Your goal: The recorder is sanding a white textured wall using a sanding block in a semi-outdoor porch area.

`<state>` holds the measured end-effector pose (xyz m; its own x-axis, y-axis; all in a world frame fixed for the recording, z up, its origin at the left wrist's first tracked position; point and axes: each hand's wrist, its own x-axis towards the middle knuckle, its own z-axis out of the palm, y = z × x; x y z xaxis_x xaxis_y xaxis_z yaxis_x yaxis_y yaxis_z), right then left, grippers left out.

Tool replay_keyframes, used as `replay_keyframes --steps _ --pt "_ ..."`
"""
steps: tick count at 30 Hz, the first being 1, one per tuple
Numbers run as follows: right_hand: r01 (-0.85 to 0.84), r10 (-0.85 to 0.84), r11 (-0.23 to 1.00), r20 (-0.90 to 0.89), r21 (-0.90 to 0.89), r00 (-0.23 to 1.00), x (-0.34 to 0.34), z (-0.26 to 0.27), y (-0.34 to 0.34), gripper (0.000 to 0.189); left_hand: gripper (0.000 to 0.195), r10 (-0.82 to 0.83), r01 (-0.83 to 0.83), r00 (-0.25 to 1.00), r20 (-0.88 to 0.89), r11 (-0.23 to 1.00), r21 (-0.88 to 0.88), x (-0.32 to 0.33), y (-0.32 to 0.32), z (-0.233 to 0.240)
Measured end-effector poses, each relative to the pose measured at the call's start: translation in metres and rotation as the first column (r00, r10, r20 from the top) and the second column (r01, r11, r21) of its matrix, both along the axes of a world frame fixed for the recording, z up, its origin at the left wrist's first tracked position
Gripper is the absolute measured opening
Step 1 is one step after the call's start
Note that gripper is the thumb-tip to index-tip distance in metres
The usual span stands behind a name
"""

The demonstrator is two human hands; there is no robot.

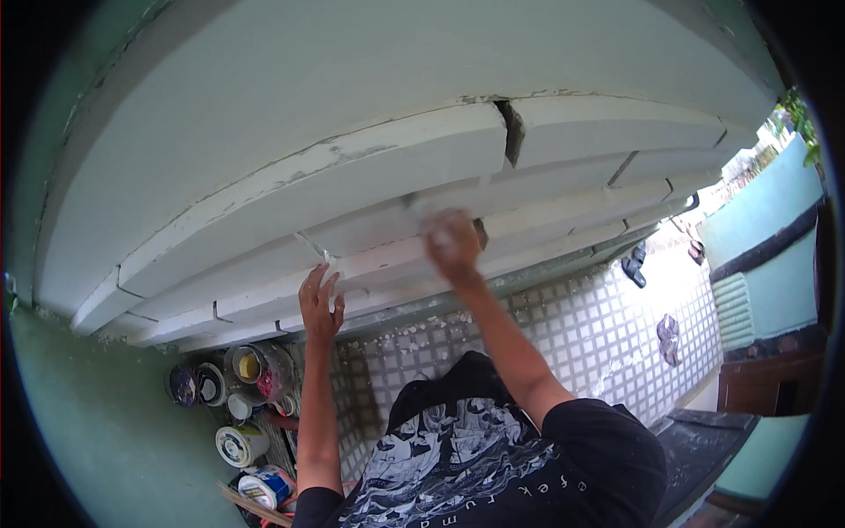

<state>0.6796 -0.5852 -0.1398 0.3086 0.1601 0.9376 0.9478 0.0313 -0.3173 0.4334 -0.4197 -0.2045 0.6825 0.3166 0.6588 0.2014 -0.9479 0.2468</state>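
Observation:
In front of me is a white-painted wall with stepped, brick-like ledges and dark vertical grooves. My left hand has its fingers apart, with the fingertips at the edge of a lower ledge. Just above those fingertips is a groove with pale, rough material in it. My right hand is blurred by motion, close to the wall between two ledges. Its fingers look curled, and a pale blur lies around them; whether it holds something cannot be made out. Up and right of it, a wide dark groove cuts through the upper ledge.
Several buckets and tubs stand at lower left, with a yellow sponge-like block in one. White flakes lie on the tiled floor along the wall. Dark sandals and a crumpled plastic bag are farther right.

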Motion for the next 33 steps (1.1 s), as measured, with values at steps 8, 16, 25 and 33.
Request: replay_keyframes --steps 8,16,25,33 --pt "0.668 -0.49 0.742 -0.631 0.061 0.602 0.083 -0.017 -0.06 0.011 0.047 0.076 -0.078 0.997 0.017 0.971 0.225 0.014 0.006 -0.03" --pt "-0.093 0.095 0.951 -0.006 -0.294 0.995 -0.067 -0.034 0.03 0.023 0.047 0.102 -0.139 0.986 0.133 0.94 0.312 0.019 0.019 -0.053" --pt "0.617 -0.495 0.782 -0.512 0.09 0.702 0.047 -0.013 -0.046 0.011 0.046 0.115 -0.18 0.972 0.205 0.926 0.331 0.026 0.018 -0.059" --pt "0.098 -0.12 0.991 -0.281 -0.093 0.952 -0.093 -0.048 0.07 0.021 0.046 0.177 -0.255 0.953 0.245 0.905 0.342 0.029 0.024 -0.066"
